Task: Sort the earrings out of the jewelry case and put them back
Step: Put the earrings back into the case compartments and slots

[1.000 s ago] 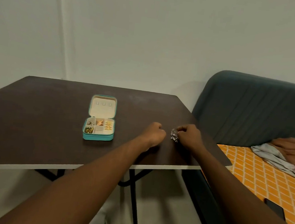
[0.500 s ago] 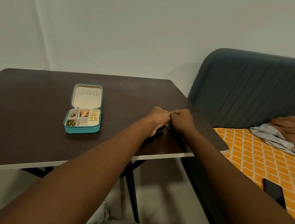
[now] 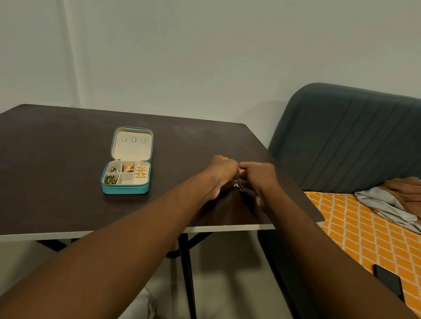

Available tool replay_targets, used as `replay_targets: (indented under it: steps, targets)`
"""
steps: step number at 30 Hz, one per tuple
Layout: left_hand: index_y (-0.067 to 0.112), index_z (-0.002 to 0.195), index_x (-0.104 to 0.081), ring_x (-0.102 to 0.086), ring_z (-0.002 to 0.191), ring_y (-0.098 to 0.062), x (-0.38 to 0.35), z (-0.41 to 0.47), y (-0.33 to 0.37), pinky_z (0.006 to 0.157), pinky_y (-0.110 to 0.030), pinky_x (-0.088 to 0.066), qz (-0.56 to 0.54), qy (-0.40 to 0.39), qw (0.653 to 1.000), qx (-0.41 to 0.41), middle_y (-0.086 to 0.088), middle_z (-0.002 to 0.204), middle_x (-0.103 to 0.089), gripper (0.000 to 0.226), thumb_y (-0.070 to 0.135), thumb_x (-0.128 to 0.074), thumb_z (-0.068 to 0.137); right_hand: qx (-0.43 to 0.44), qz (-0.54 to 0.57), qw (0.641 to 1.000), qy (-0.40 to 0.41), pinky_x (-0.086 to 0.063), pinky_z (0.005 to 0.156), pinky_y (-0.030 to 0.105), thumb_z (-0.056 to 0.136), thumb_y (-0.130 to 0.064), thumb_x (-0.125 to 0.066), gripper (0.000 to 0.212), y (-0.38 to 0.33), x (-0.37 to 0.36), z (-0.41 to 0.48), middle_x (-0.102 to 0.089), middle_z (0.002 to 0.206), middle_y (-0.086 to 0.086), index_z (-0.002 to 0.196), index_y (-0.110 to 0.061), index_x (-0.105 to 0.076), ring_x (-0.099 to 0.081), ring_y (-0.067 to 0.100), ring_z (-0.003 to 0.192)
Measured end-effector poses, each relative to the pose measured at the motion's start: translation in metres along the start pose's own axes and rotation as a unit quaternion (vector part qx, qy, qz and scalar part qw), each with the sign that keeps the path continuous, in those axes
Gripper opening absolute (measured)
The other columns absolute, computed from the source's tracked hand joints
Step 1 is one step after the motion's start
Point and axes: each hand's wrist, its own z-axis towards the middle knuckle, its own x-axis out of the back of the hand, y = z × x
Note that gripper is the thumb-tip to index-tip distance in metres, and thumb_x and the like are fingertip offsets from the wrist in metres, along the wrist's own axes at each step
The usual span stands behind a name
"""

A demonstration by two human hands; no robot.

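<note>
A small teal jewelry case [image 3: 125, 187] lies open on the dark table [image 3: 33, 165], its cream lid tipped back. Its compartments hold gold earrings [image 3: 141, 171], a green and gold pair and a silver piece. To the right of the case, my left hand [image 3: 219, 172] and my right hand [image 3: 258, 176] meet over the table near its right edge, fingertips pinched together. A small silver sparkly earring [image 3: 238, 186] hangs between them. Which fingers grip it is partly hidden.
A dark grey sofa back [image 3: 363, 142] stands right of the table. An orange patterned cover [image 3: 378, 246] carries crumpled brown and grey cloth [image 3: 406, 205] and a black phone [image 3: 388, 280]. The white wall is behind the table.
My two hands have come together; a second ago they were apart, with the silver earring at my right fingers. The camera view has shifted slightly.
</note>
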Motion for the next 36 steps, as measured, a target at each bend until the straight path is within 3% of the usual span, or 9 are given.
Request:
replay_targets:
  steps: [6, 11, 15, 19, 22, 24, 30, 34, 36]
  targets:
    - [0.002, 0.088, -0.07, -0.056, 0.087, -0.022, 0.017, -0.011, 0.01, 0.072, -0.034, -0.044, -0.002, 0.001, 1.0, -0.022, -0.016, 0.091, -0.067, 0.03, -0.012, -0.049, 0.071, 0.013, 0.004, 1.0, -0.01, -0.043, 0.063, 0.038, 0.075, -0.001, -0.058, 0.019, -0.015, -0.012, -0.011, -0.062, 0.075, 0.018, 0.085, 0.011, -0.07, -0.055, 0.024, 0.072]
    - [0.003, 0.075, -0.067, -0.057, 0.084, -0.021, 0.027, -0.019, 0.019, 0.073, -0.033, -0.046, -0.015, 0.014, 0.999, -0.041, -0.014, 0.088, -0.067, 0.026, -0.012, -0.047, 0.073, 0.032, 0.004, 0.999, -0.022, -0.042, 0.066, 0.038, 0.083, -0.003, -0.052, 0.025, -0.027, -0.017, -0.023, -0.06, 0.082, 0.018, 0.095, 0.01, -0.069, -0.051, 0.025, 0.075]
    - [0.002, 0.079, -0.069, -0.061, 0.084, -0.021, 0.045, -0.026, 0.029, 0.076, -0.032, -0.051, -0.023, 0.026, 0.998, -0.053, -0.019, 0.095, -0.072, 0.027, -0.012, -0.046, 0.075, 0.04, 0.017, 0.998, -0.034, -0.043, 0.066, 0.038, 0.079, -0.001, -0.051, 0.025, -0.043, -0.028, -0.033, -0.065, 0.083, 0.027, 0.092, 0.011, -0.069, -0.051, 0.025, 0.076]
    - [0.001, 0.078, -0.07, -0.069, 0.106, -0.028, 0.073, -0.033, 0.039, 0.089, -0.037, -0.056, -0.037, 0.045, 0.997, -0.053, -0.021, 0.105, -0.074, 0.028, -0.012, -0.046, 0.076, 0.055, 0.036, 0.997, -0.047, -0.046, 0.069, 0.036, 0.081, 0.005, -0.052, 0.027, -0.06, -0.046, -0.049, -0.065, 0.107, 0.03, 0.102, 0.013, -0.066, -0.054, 0.023, 0.079]
    - [0.003, 0.078, -0.069, -0.069, 0.107, -0.029, 0.1, -0.043, 0.044, 0.09, -0.037, -0.057, -0.043, 0.059, 0.996, -0.049, -0.018, 0.104, -0.075, 0.027, -0.013, -0.047, 0.074, 0.057, 0.051, 0.994, -0.076, -0.043, 0.07, 0.036, 0.079, 0.008, -0.052, 0.028, -0.072, -0.066, -0.062, -0.066, 0.091, 0.033, 0.104, 0.018, -0.063, -0.055, 0.023, 0.078]
    - [0.002, 0.081, -0.07, -0.07, 0.108, -0.03, 0.119, -0.05, 0.044, 0.093, -0.04, -0.056, -0.047, 0.07, 0.995, -0.046, -0.017, 0.101, -0.075, 0.027, -0.011, -0.048, 0.074, 0.053, 0.046, 0.993, -0.097, -0.041, 0.067, 0.036, 0.075, 0.007, -0.052, 0.028, -0.078, -0.082, -0.07, -0.061, 0.078, 0.02, 0.098, 0.018, -0.064, -0.053, 0.023, 0.077]
    - [0.0, 0.089, -0.067, -0.07, 0.107, -0.028, 0.171, -0.074, 0.033, 0.088, -0.033, -0.055, -0.087, 0.105, 0.99, -0.029, -0.023, 0.111, -0.073, 0.03, -0.012, -0.046, 0.073, 0.052, 0.038, 0.988, -0.142, -0.043, 0.068, 0.036, 0.078, 0.008, -0.053, 0.024, -0.081, -0.128, -0.096, -0.061, 0.081, 0.014, 0.096, 0.014, -0.067, -0.052, 0.022, 0.079]
    - [0.003, 0.084, -0.059, -0.064, 0.096, -0.023, 0.199, -0.088, 0.03, 0.071, -0.026, -0.05, -0.119, 0.11, 0.987, -0.019, -0.025, 0.12, -0.069, 0.028, -0.017, -0.042, 0.077, 0.052, 0.023, 0.983, -0.176, -0.045, 0.064, 0.033, 0.08, 0.008, -0.052, 0.023, -0.077, -0.157, -0.107, -0.064, 0.077, 0.01, 0.086, 0.004, -0.073, -0.055, 0.018, 0.073]
    - [0.003, 0.097, -0.06, -0.066, 0.101, -0.022, 0.208, -0.094, 0.025, 0.067, -0.024, -0.051, -0.128, 0.108, 0.986, -0.007, -0.023, 0.12, -0.069, 0.033, -0.018, -0.043, 0.079, 0.042, 0.017, 0.982, -0.184, -0.053, 0.067, 0.032, 0.086, 0.006, -0.052, 0.024, -0.072, -0.169, -0.109, -0.071, 0.085, 0.008, 0.093, -0.001, -0.073, -0.063, 0.016, 0.075]
